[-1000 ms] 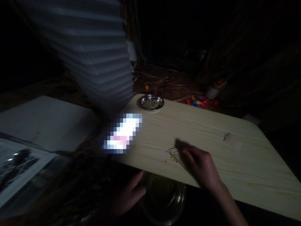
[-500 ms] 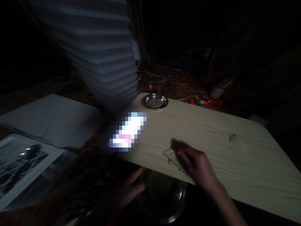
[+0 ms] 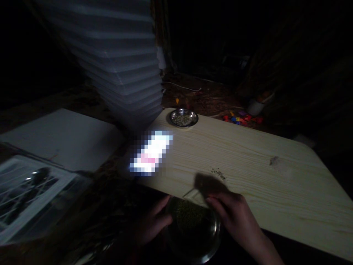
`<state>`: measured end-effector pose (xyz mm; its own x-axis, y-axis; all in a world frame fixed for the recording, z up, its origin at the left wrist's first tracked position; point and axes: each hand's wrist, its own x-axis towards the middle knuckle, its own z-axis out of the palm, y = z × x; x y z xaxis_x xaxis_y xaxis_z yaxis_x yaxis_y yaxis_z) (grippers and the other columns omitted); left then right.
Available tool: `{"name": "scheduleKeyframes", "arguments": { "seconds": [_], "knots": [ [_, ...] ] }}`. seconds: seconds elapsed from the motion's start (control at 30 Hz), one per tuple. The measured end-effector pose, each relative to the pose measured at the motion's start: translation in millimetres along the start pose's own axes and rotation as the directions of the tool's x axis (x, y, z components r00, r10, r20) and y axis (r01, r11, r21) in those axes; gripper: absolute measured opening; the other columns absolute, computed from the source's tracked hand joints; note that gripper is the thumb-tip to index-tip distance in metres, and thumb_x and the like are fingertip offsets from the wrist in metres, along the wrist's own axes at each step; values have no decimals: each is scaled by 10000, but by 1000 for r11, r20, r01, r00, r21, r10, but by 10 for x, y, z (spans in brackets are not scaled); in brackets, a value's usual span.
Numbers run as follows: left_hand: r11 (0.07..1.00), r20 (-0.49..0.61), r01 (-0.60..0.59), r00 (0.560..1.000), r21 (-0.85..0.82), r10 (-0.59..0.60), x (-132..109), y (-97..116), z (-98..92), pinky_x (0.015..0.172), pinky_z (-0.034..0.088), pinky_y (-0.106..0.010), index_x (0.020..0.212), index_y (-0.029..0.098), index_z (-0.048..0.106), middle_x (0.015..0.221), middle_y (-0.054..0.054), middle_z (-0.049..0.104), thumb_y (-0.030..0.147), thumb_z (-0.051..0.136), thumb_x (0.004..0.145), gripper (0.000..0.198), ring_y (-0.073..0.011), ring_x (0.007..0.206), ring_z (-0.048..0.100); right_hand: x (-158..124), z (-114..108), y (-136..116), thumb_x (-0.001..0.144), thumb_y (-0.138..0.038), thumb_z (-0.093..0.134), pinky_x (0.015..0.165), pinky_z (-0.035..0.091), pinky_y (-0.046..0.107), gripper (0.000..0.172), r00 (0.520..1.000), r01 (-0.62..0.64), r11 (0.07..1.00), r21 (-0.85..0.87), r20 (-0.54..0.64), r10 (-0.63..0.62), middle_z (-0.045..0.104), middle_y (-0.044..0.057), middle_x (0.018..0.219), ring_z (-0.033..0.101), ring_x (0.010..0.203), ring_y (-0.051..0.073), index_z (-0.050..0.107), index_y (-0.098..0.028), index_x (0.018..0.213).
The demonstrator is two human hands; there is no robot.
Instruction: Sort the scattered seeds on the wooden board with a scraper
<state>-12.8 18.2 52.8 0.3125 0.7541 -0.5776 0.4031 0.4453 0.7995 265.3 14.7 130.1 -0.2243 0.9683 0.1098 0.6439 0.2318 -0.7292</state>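
The room is very dark; only the pale wooden table (image 3: 248,154) catches light. A steel bowl (image 3: 217,229) sits just below the table's near edge, tucked against it, with a heap of green grains (image 3: 187,215) inside.

The left hand (image 3: 153,222) is at the bowl's left side, thumb and fingers closed on the rim. The right hand (image 3: 234,215) is over the table's edge at the bowl's far right rim, fingers curled downward and the fingertips right at the lip. A thin pale strip (image 3: 189,192) juts out leftward from under those fingers, but in this gloom I cannot tell whether the hand is pinching it or only resting on it. The two hands are apart, with the bowl between them.

A few loose grains (image 3: 217,172) lie on the wood just beyond the right hand. At the table's far end stands a small dish (image 3: 194,120) of grains, well apart from the hands. A bright blurred patch (image 3: 151,152) lies on the table's left part, and a tall stack of white tubs (image 3: 121,62) rises behind it.
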Motion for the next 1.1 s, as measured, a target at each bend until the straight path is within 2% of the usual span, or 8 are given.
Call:
{"name": "scheduleKeyframes", "arguments": {
  "seconds": [0.13,0.27,0.43,0.53,0.7,0.83,0.9,1.1],
  "knots": [
    [975,70,-191,980,110,184,100,-213,58,1220,265,-512,1543,264,394,1610,-46,341,402,533,872,698,-315,1470,325,-174,-256,228,955,-427,585,763,593,306,255,966,-159,987,3,-205,156,811,35,971,768,875,229,767,-249,978],
    [935,30,-228,973,271,229,179,-277,122,1223,250,-528,1531,290,414,1585,-32,390,407,510,902,647,-291,1462,350,-259,-434,422,951,-473,574,754,575,298,300,906,-292,956,-33,-331,265,807,46,951,760,873,234,752,-233,980],
    [823,76,-193,981,533,181,121,-56,190,1239,179,-546,1525,280,437,1564,-25,420,425,496,866,678,-327,1449,366,-262,-381,460,962,-478,541,736,566,296,329,908,-313,948,-56,-310,282,806,50,947,759,850,233,756,-229,980],
    [769,57,-173,983,616,176,88,-14,205,1237,191,-543,1520,242,450,1565,-46,413,424,481,854,691,-331,1448,369,-282,-357,496,969,-472,526,730,567,299,335,910,-318,945,-74,-302,282,806,53,983,761,869,237,752,-233,1033],
    [786,93,-241,969,570,230,121,-122,210,1221,219,-574,1531,233,427,1572,-57,401,416,438,875,681,-325,1457,356,-359,-484,641,955,-478,546,741,571,308,343,882,-351,931,-95,-367,295,803,74,1014,761,898,251,739,-216,1065],
    [821,95,-192,981,537,168,147,-119,240,1237,174,-551,1539,230,410,1584,-42,381,394,463,864,697,-306,1462,351,-394,-539,683,947,-490,551,736,570,315,347,861,-372,925,-76,-401,313,804,79,982,761,870,251,741,-210,1025],
    [835,102,-180,984,520,149,151,-111,248,1244,152,-541,1547,220,396,1590,-48,371,375,473,861,707,-308,1463,348,-383,-499,653,953,-499,544,740,565,310,347,865,-357,932,-56,-397,307,803,68,971,757,864,243,743,-221,1010],
    [818,74,-230,971,527,225,166,-246,202,1215,211,-579,1542,320,392,1577,-46,401,390,483,884,668,-311,1468,337,-264,-345,553,972,-496,512,769,563,320,355,901,-308,951,-32,-332,281,801,64,1002,753,894,242,743,-231,1027]
  ]
}}
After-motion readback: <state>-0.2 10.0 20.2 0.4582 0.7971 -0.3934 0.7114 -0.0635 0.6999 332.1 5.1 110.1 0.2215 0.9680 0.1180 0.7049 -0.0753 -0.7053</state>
